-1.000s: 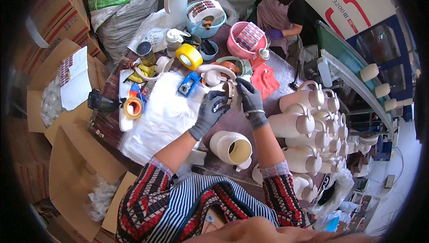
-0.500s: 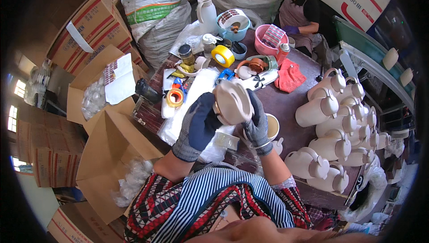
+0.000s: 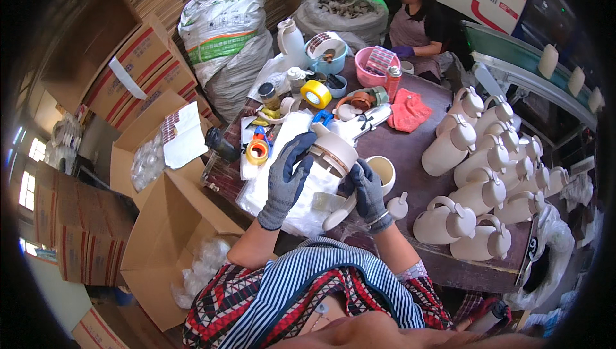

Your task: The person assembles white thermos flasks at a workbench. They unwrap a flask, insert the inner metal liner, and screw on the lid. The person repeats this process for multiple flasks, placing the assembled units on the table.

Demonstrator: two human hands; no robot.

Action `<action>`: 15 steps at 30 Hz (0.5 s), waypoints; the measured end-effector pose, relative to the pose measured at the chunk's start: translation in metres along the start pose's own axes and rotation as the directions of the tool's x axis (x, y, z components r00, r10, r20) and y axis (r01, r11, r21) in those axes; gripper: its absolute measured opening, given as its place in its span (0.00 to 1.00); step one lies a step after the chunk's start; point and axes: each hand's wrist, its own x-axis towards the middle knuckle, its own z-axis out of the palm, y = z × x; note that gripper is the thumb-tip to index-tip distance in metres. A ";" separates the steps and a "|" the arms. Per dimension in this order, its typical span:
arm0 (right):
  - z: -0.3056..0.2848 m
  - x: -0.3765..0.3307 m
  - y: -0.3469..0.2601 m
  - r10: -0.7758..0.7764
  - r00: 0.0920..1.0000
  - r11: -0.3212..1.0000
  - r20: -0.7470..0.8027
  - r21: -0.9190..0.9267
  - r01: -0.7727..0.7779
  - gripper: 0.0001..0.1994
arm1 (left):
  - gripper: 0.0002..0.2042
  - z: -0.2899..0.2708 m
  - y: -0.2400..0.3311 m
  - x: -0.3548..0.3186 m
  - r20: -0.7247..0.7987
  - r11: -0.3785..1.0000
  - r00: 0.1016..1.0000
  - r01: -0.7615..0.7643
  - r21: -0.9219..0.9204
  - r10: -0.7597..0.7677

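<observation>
Both my hands wear grey knit gloves and are raised over the near part of the table. Between them is a cream plastic jug top (image 3: 337, 148), a rounded piece tilted so a brownish rim shows underneath. My left hand (image 3: 285, 182) grips its left side, thumb apart from the fingers. My right hand (image 3: 368, 194) is closed at its lower right edge. Below the right hand's fingers shows a long cream handle-like piece (image 3: 340, 213); whether the hand holds it is unclear. An open cream jug body (image 3: 383, 172) stands just beyond the right hand, with a small cream lid (image 3: 398, 206) nearby.
Several cream jugs (image 3: 471, 188) crowd the table's right side. Tape rolls (image 3: 316, 94), a red cloth (image 3: 409, 110), a pink basin (image 3: 375, 70) and a blue basin (image 3: 330, 61) lie farther back. Open cartons (image 3: 173, 240) stand left. A co-worker (image 3: 417, 28) sits at the far side.
The jug top has tilted, now showing its brownish rim. My left hand has turned and its thumb has spread; the right hand has dropped slightly. The handle-like piece has come into sight.
</observation>
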 end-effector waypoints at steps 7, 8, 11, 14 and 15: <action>-0.013 -0.025 -0.003 0.311 0.945 0.906 0.099 0.269 -0.327 0.14 | 0.20 0.021 0.014 0.003 0.030 0.916 0.986 -0.162 0.368 0.162; -0.016 -0.028 0.001 0.335 0.933 0.874 0.133 0.326 -0.360 0.14 | 0.20 0.024 0.017 0.004 0.043 0.905 0.986 -0.165 0.391 0.162; -0.014 -0.041 -0.003 0.416 0.904 0.841 0.095 0.337 -0.423 0.12 | 0.20 0.030 0.022 0.004 0.065 0.883 0.987 -0.161 0.441 0.147; -0.009 -0.049 -0.011 0.445 0.885 0.812 0.139 0.354 -0.464 0.10 | 0.20 0.033 0.022 0.002 0.056 0.900 0.992 -0.127 0.417 0.114; -0.011 -0.051 -0.010 0.414 0.896 0.838 0.161 0.317 -0.444 0.09 | 0.21 0.033 0.018 0.001 0.051 0.916 0.993 -0.119 0.384 0.107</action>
